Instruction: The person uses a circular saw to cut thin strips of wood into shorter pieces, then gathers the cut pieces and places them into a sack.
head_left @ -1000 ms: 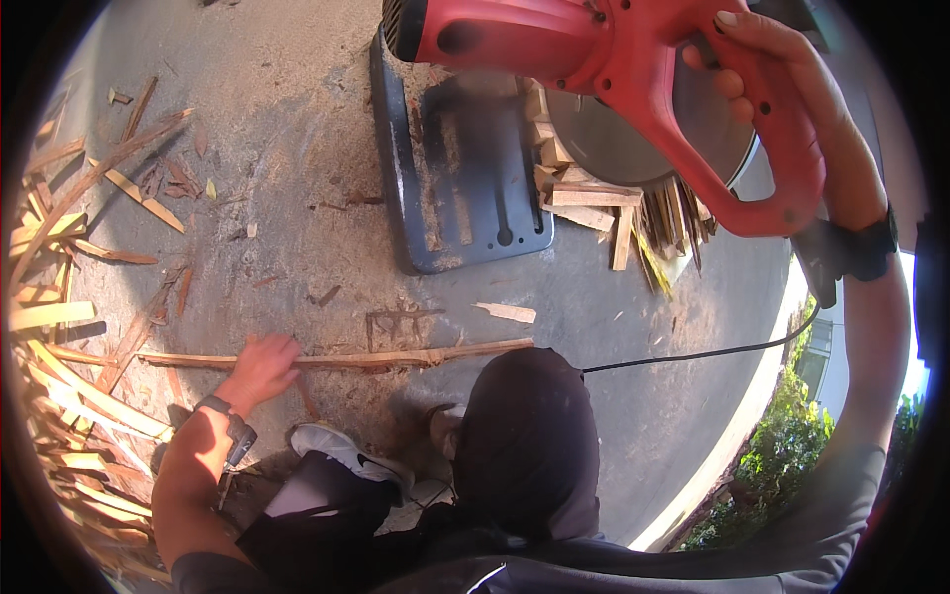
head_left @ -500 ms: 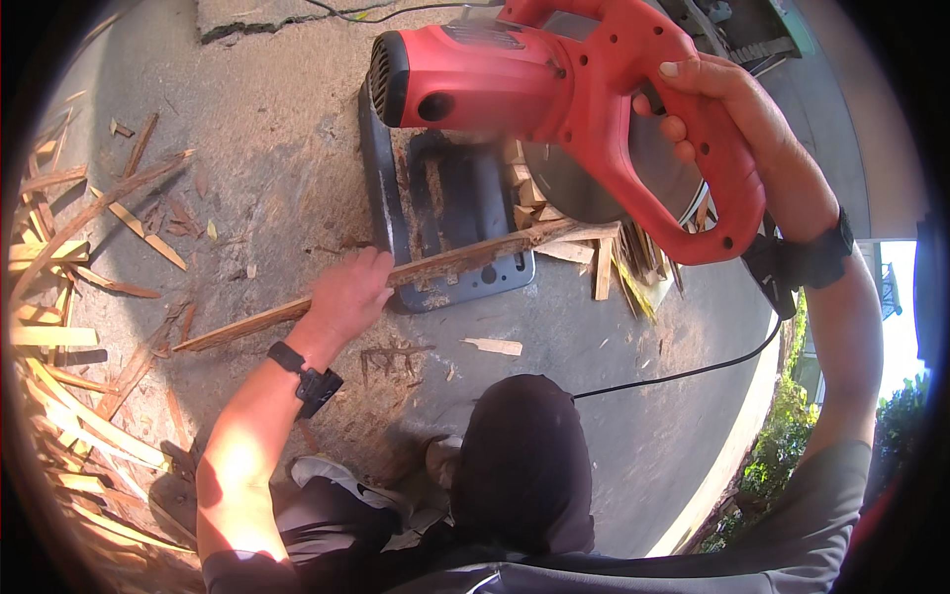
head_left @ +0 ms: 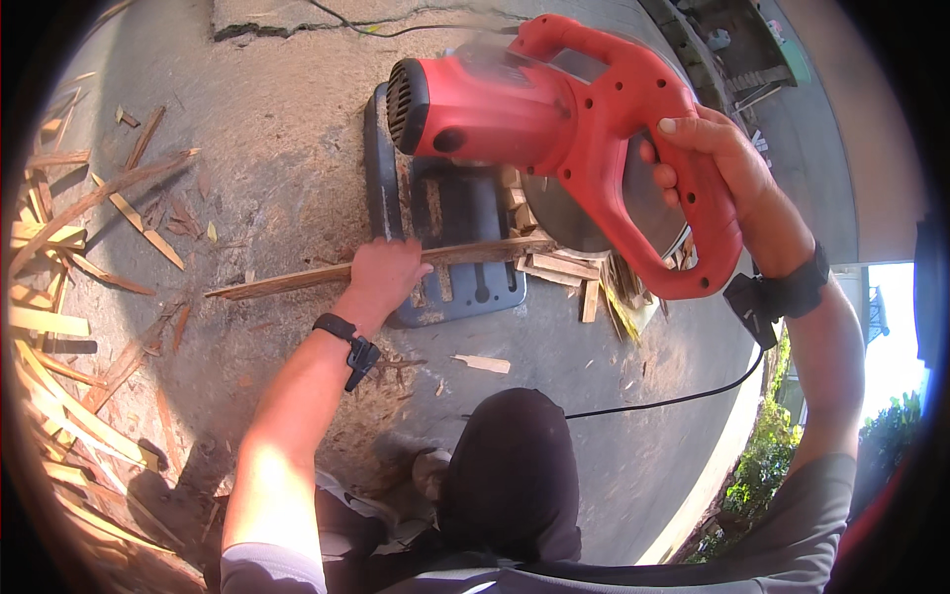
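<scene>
Left grip [head_left: 386, 275] clasps a wood strip [head_left: 297, 281], right grip [head_left: 727, 158] a red saw [head_left: 500, 107]; should the left slacken, the strip might twist into the blade [head_left: 566, 212] rightward of it.

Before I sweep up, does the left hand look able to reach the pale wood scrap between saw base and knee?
Probably yes: the pale scrap lies near the left hand, with nothing over it, but that hand must likely release the wooden strip first.
</scene>
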The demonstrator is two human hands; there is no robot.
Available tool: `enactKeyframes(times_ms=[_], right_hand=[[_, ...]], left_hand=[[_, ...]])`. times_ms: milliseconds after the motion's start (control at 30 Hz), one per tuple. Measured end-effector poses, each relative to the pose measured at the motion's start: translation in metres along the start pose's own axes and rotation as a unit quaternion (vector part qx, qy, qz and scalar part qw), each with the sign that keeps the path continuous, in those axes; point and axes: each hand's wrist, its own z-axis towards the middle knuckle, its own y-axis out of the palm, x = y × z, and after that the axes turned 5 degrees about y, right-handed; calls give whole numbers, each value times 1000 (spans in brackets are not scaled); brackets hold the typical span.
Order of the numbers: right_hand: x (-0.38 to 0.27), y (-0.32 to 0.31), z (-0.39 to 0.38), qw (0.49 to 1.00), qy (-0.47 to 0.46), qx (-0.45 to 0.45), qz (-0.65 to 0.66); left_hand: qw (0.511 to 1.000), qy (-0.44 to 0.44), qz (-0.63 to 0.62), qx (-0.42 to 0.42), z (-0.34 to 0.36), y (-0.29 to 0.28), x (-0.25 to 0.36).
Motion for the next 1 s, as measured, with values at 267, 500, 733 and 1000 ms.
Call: enactKeyframes(times_ms=[267,500,733,1000], right_hand=[[5,14,-5,999,4,32,-14],[43,16,-8,1000,-12,13,-12],[72,33,-10,997,-61,21,31],[117,36,-6,995,-89,23,48]], left_hand=[[999,23,30,32,25,14,5],[996,46,26,70,29,21,0],[994,33,33,97,29,30,-1],[991,43,37,119,28,38,-5]])
